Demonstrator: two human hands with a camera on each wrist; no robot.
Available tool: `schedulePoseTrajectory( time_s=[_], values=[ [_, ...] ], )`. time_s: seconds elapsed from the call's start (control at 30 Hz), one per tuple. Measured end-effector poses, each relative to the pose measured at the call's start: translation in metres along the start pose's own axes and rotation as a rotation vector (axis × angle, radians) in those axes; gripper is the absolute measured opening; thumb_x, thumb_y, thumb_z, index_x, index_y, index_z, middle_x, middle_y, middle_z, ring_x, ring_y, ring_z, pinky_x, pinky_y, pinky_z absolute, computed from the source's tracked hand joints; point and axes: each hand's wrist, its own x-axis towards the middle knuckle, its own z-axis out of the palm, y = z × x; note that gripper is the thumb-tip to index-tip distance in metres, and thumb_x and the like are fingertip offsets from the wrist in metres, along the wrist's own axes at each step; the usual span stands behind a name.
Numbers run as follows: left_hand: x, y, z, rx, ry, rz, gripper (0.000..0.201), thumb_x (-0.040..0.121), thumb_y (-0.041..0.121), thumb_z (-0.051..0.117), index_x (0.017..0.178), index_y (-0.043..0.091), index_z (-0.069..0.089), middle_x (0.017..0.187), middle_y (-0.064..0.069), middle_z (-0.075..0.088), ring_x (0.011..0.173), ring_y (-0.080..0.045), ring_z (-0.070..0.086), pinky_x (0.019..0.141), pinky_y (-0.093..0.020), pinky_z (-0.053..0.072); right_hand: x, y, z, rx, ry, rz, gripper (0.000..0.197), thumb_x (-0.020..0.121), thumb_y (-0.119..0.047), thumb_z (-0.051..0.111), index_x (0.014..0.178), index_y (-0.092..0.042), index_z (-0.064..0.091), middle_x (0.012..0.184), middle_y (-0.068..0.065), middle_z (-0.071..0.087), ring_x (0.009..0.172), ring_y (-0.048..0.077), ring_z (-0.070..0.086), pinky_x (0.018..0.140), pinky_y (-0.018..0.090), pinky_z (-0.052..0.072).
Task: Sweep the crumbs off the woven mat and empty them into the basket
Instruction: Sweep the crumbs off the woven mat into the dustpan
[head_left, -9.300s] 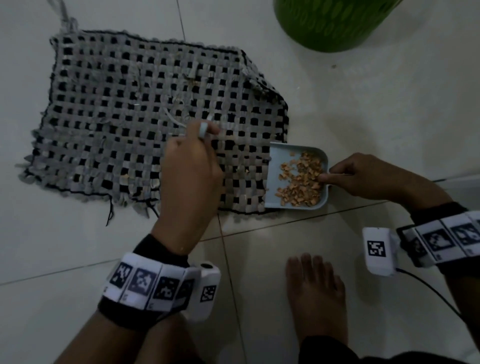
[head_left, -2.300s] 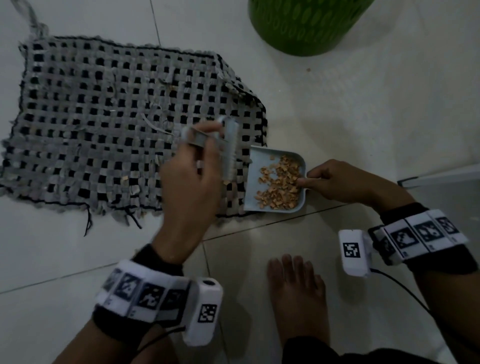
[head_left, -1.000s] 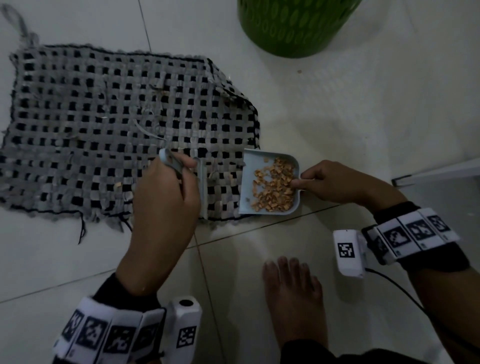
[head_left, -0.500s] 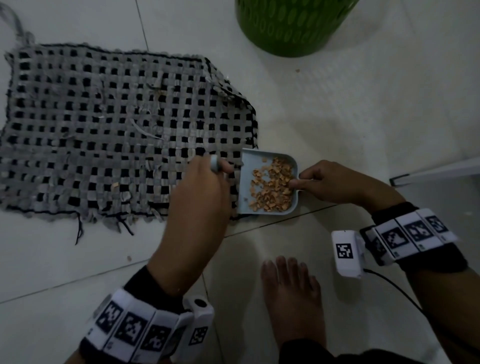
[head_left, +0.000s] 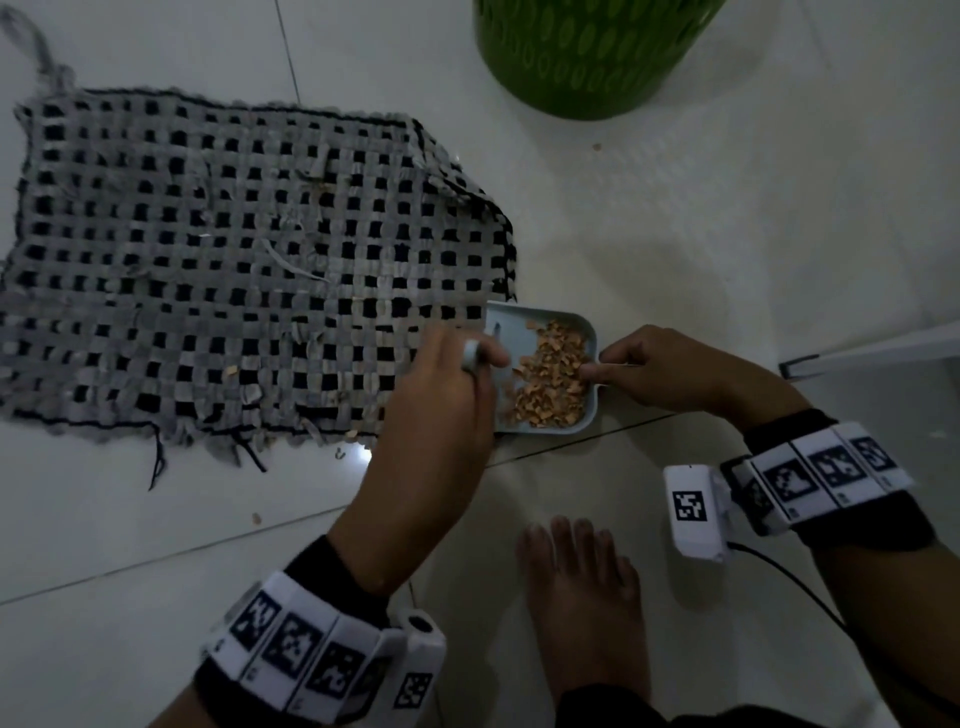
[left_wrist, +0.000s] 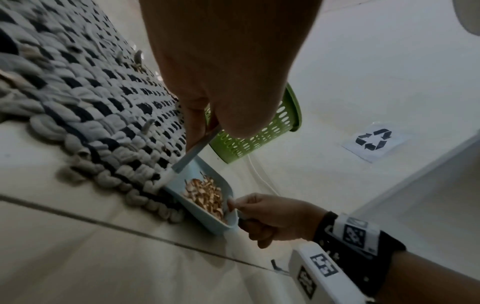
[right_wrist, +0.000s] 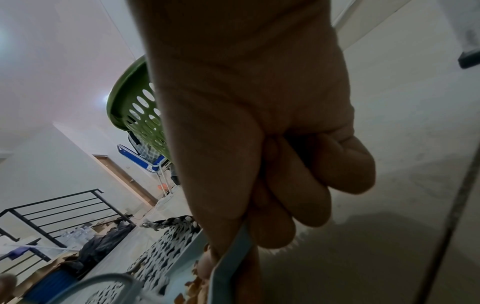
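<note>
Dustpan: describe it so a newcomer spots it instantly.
Find the woven mat on the pale floor; at its near right corner sits the dustpan, a pale blue tray. The right hand grips its handle, and it alone holds a pile of tan crumbs.

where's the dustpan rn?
Head view, right of centre: the dustpan sits on the floor against the mat's right edge, held by the right hand, below the green basket.
</note>
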Motion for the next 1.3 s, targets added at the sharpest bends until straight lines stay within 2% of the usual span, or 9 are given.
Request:
schedulePoseTrajectory(
  time_s=[0.2,0.37,0.47,0.53,0.6,0.73,0.9,1.1,1.3],
  values=[
    [0.008,-0.024,-0.035,-0.157,0.189,-0.111,0.012,0.106,0.021,0.044,0.108,0.022,0.056,0.074,-0.003,0.058,0.059,-0.021,0.057,0.052,-0.038,0.048,-0.004,0.008,0.0,0.103,0.006,0.012,0.047,0.09,-0.042,0.059,0.054,-0.013,0.062,0.038,-0.005,0.035,0.037,0.006,0.032,0.047,0.022,0.028],
    [0.011,-0.029,-0.054,-0.055,0.298,-0.105,0.016,0.106,0.019,0.044,0.109,0.016,0.059,0.076,-0.005,0.06,0.061,-0.018,0.058,0.053,-0.033,0.048,-0.008,0.008,-0.001,0.132,-0.003,0.018,0.048,0.09,-0.04,0.058,0.051,-0.014,0.058,0.038,-0.006,0.032,0.035,0.005,0.03,0.044,0.018,0.028],
    [0.005,-0.016,-0.04,0.181,0.183,0.009,0.014,0.106,0.015,0.042,0.105,0.018,0.056,0.096,0.004,0.053,0.072,-0.008,0.049,0.062,-0.014,0.042,-0.003,0.002,0.0,0.077,0.004,0.004,0.051,0.091,-0.041,0.059,0.042,-0.026,0.058,0.038,-0.005,0.032,0.036,0.006,0.029,0.05,0.024,0.028],
    [0.002,-0.009,-0.021,0.278,0.084,0.032,0.017,0.104,0.015,0.039,0.104,0.016,0.056,0.102,0.0,0.052,0.076,-0.013,0.05,0.061,-0.017,0.042,-0.002,-0.003,-0.001,0.032,0.004,-0.005,0.053,0.092,-0.04,0.057,0.04,-0.037,0.058,0.035,-0.006,0.036,0.034,0.006,0.033,0.051,0.025,0.029],
    [0.001,-0.002,-0.005,0.248,0.035,0.058,0.021,0.102,0.018,0.036,0.106,0.014,0.057,0.104,-0.005,0.054,0.071,-0.017,0.054,0.055,-0.03,0.046,-0.002,-0.007,-0.003,0.016,0.0,-0.013,0.053,0.093,-0.04,0.057,0.04,-0.039,0.058,0.035,-0.006,0.036,0.034,0.007,0.033,0.051,0.025,0.029],
    [0.004,0.004,-0.005,-0.023,0.055,-0.017,0.013,0.105,0.019,0.04,0.107,0.021,0.053,0.096,0.012,0.047,0.07,0.003,0.051,0.057,-0.007,0.039,-0.005,-0.008,-0.003,0.01,0.008,-0.009,0.054,0.093,-0.039,0.056,0.039,-0.044,0.058,0.034,-0.01,0.04,0.035,0.006,0.034,0.051,0.025,0.029],
    [0.014,-0.013,-0.031,-0.083,0.2,-0.054,0.017,0.108,0.026,0.037,0.111,0.021,0.053,0.086,-0.004,0.057,0.064,-0.018,0.059,0.058,-0.035,0.049,-0.004,-0.006,0.001,0.022,0.015,0.003,0.051,0.092,-0.042,0.057,0.041,-0.039,0.059,0.041,-0.004,0.034,0.044,0.015,0.031,0.054,0.028,0.029],
    [0.007,-0.014,-0.018,-0.018,0.101,-0.033,0.015,0.108,0.024,0.038,0.109,0.023,0.052,0.088,0.007,0.047,0.061,-0.009,0.049,0.056,-0.021,0.036,-0.004,-0.007,-0.001,0.028,0.022,0.009,0.052,0.091,-0.041,0.059,0.041,-0.027,0.056,0.044,-0.003,0.034,0.044,0.014,0.033,0.05,0.026,0.027],
    [0.014,-0.036,-0.056,-0.266,0.242,-0.239,0.013,0.103,0.025,0.053,0.109,0.029,0.063,0.085,0.012,0.07,0.076,-0.009,0.07,0.062,-0.039,0.06,-0.01,-0.001,0.0,0.196,0.0,-0.03,0.048,0.091,-0.039,0.057,0.045,-0.029,0.059,0.044,-0.003,0.034,0.039,0.009,0.033,0.05,0.026,0.032]
  ],
)
